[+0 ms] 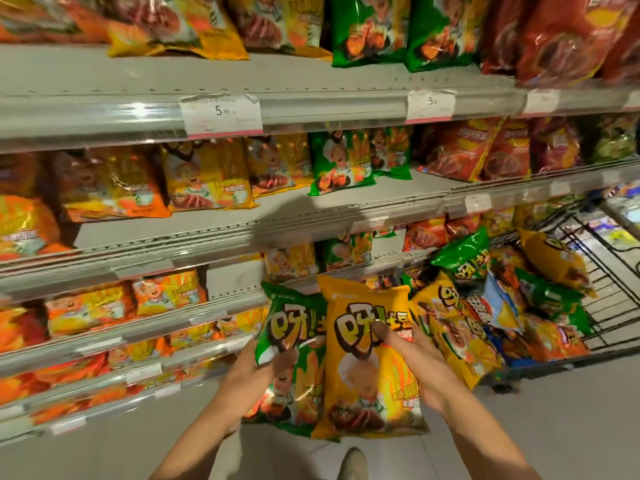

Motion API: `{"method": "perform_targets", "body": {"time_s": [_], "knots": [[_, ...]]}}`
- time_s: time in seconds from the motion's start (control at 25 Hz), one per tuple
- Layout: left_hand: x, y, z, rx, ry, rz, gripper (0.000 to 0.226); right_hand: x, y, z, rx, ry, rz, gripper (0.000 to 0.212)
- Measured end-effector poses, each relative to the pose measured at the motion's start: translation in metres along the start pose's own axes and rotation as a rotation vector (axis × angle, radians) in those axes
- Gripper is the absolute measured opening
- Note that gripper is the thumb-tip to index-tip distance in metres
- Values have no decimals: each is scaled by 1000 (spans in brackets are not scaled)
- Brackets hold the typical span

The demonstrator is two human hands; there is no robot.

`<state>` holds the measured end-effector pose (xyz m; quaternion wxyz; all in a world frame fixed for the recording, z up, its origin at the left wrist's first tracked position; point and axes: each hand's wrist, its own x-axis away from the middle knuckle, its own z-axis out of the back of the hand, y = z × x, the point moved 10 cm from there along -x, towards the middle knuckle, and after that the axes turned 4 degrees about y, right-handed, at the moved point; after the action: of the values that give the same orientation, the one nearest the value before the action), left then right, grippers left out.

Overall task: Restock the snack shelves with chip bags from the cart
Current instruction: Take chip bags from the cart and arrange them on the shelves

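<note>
Yellow bag [367, 368], gripped by right hand [412, 355]; green bag [291, 344], gripped by left hand [252, 368]; wire cart [609, 271] of bags beside shelves [207, 237].

Head-worn wide view, down and forward, close over shelves [311, 209].
</note>
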<state>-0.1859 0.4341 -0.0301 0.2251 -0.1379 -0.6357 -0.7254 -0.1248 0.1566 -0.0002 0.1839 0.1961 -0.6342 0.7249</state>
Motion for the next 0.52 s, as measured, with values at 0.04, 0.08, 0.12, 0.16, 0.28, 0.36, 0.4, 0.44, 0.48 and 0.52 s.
{"method": "perform_targets", "body": {"time_s": [0.04, 0.08, 0.12, 0.16, 0.28, 0.36, 0.4, 0.44, 0.48, 0.52], "knots": [[-5, 3, -6, 34, -11, 9, 68, -3, -4, 8, -23, 13, 12, 139], [-10, 10, -15, 83, -35, 8, 73, -5, -9, 17, -55, 18, 25, 137], [-15, 17, -26, 119, -68, 10, 79, -8, -13, 28, -87, 29, 30, 138], [-22, 23, -40, 142, -105, 23, 85, -12, -15, 43, -106, 54, 31, 140], [-51, 48, -90, 212, -156, 71, 80, -30, -18, 101, -153, 127, 19, 142], [-82, 65, -130, 213, -177, 90, 59, -48, -18, 143, -185, 163, 3, 135], [-99, 74, -152, 178, -181, 87, 43, -58, -18, 165, -192, 188, -9, 132], [-119, 85, -176, 136, -176, 93, 31, -71, -17, 190, -197, 215, -31, 130], [-137, 93, -197, 111, -167, 99, 25, -82, -16, 212, -198, 246, -55, 128], [-155, 102, -217, 116, -160, 107, 21, -92, -18, 232, -213, 255, -76, 126]]}}
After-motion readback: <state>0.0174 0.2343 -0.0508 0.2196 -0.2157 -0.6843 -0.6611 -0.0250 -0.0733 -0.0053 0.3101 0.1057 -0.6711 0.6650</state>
